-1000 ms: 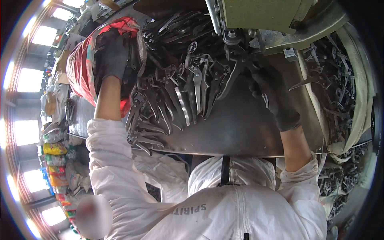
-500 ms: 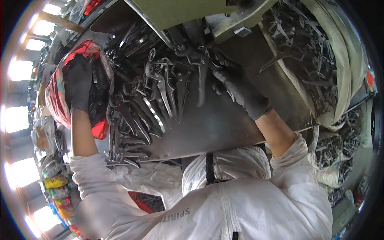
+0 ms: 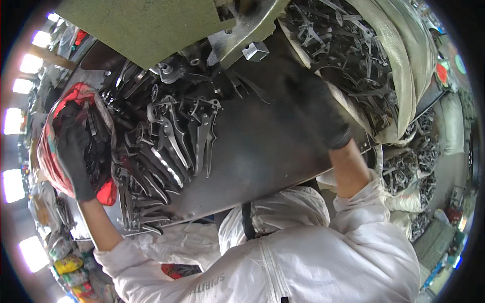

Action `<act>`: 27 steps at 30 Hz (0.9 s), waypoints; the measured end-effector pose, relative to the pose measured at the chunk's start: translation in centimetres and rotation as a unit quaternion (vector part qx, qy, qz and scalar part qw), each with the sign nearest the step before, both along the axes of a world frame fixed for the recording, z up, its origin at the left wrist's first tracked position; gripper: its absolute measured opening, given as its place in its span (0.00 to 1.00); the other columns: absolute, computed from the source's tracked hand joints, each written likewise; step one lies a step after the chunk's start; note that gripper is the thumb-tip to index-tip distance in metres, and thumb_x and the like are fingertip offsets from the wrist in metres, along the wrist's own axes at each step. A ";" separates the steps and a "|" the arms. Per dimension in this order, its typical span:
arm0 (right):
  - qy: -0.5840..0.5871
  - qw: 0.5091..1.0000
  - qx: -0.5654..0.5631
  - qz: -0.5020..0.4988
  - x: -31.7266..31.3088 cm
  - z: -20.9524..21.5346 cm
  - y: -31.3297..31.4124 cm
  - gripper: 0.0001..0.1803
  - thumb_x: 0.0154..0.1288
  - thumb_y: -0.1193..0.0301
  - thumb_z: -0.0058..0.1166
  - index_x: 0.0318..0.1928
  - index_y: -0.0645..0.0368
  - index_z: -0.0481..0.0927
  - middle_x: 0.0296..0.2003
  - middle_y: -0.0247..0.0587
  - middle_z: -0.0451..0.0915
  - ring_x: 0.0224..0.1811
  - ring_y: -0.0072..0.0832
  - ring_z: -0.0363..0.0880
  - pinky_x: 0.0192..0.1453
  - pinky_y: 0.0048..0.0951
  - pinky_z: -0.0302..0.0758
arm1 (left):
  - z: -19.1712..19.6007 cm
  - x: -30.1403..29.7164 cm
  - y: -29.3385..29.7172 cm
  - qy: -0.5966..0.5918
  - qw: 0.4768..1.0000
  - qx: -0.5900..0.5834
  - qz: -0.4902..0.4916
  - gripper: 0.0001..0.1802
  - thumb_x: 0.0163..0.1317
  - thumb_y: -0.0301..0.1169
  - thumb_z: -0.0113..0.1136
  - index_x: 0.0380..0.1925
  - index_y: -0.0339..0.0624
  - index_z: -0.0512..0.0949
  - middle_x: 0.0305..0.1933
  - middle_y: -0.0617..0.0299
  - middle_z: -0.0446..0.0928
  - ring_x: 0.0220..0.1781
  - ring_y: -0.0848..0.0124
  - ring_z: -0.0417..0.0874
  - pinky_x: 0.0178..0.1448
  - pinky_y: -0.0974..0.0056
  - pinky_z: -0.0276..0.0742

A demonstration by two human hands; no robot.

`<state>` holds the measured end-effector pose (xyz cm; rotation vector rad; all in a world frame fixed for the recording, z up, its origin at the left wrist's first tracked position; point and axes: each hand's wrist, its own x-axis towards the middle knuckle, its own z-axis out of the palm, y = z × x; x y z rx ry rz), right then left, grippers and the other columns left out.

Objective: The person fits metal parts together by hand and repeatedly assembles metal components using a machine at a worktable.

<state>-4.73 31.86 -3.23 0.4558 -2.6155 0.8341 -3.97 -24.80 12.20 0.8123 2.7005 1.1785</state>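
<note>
My left hand (image 3: 73, 146), in a black glove, is inside a red and white bag (image 3: 46, 166). Dark metal pieces (image 3: 96, 136) fill this bag, and the fingers are hidden among them. Out to the right, over the dark tabletop (image 3: 247, 146), hovers my black-gloved right hand (image 3: 323, 108). Motion smears its fingers, so I cannot make out a grip. Between both hands lies a heap of plier-like metal tools (image 3: 174, 136), handles toward me. Beneath the machine, a thin curved metal piece (image 3: 255, 91) shows, blurred.
A green machine housing (image 3: 141, 25) overhangs the table's far side, with a small shiny metal block (image 3: 255, 51) at its edge. At right, a pale sack (image 3: 404, 65) holds loose metal levers (image 3: 348, 55). More metal parts (image 3: 411, 156) are heaped below it.
My right hand has moved right, away from the plier-like tool it was at below the machine. My left hand stays in the red bag. The whole view has shifted.
</note>
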 end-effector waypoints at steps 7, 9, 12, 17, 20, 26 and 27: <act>-0.057 0.984 0.001 -0.169 -0.3 1.4 3.9 0.10 0.72 0.65 0.59 0.45 0.57 0.83 0.37 0.41 0.86 0.30 0.36 0.85 0.37 0.33 0.82 | -6.6 0.7 7.7 0.127 0.911 0.240 0.309 0.18 0.73 0.33 0.56 0.57 0.36 0.76 0.57 0.48 0.80 0.57 0.65 0.83 0.61 0.65 0.80; -0.110 0.961 -0.174 -0.184 1.1 3.0 3.3 0.08 0.72 0.68 0.58 0.47 0.57 0.82 0.38 0.39 0.85 0.32 0.29 0.84 0.36 0.27 0.80 | -8.2 1.1 10.8 -0.046 0.736 0.598 0.314 0.15 0.73 0.30 0.57 0.55 0.35 0.76 0.55 0.48 0.81 0.58 0.65 0.83 0.60 0.65 0.81; -0.085 0.925 -0.327 -0.173 3.0 3.9 1.9 0.14 0.75 0.77 0.53 0.58 0.57 0.77 0.44 0.36 0.83 0.35 0.15 0.79 0.34 0.17 0.77 | -9.1 4.3 16.7 -0.162 0.783 0.485 0.355 0.10 0.72 0.30 0.58 0.49 0.37 0.76 0.53 0.49 0.82 0.50 0.65 0.85 0.51 0.64 0.83; -0.195 0.842 -0.502 -0.026 4.9 6.8 -2.9 0.29 0.73 0.75 0.56 0.72 0.50 0.69 0.49 0.38 0.80 0.30 0.13 0.74 0.31 0.16 0.73 | -10.0 8.5 26.9 -0.388 0.788 0.465 0.112 0.25 0.67 0.24 0.62 0.62 0.40 0.66 0.52 0.50 0.81 0.41 0.67 0.84 0.41 0.64 0.82; -0.283 0.824 -0.491 -0.021 4.9 6.7 -5.7 0.32 0.70 0.75 0.58 0.73 0.49 0.67 0.51 0.41 0.80 0.33 0.15 0.76 0.35 0.18 0.75 | -12.6 9.0 30.1 -0.401 0.815 0.416 0.040 0.31 0.66 0.24 0.61 0.67 0.42 0.61 0.50 0.51 0.80 0.43 0.67 0.84 0.41 0.64 0.83; -0.223 0.890 -0.396 0.039 5.3 3.5 -7.2 0.32 0.71 0.80 0.54 0.74 0.56 0.63 0.36 0.30 0.79 0.26 0.09 0.70 0.23 0.14 0.65 | -13.7 6.8 32.1 -0.462 0.837 0.291 0.045 0.30 0.73 0.27 0.53 0.71 0.35 0.58 0.50 0.55 0.78 0.52 0.67 0.84 0.52 0.63 0.86; -0.204 0.902 -0.378 0.036 4.9 3.0 -6.7 0.33 0.70 0.82 0.52 0.74 0.57 0.63 0.41 0.34 0.79 0.30 0.11 0.73 0.29 0.16 0.69 | -13.9 6.8 32.5 -0.377 0.859 0.345 0.032 0.26 0.73 0.29 0.53 0.68 0.36 0.62 0.48 0.58 0.77 0.48 0.71 0.81 0.50 0.65 0.82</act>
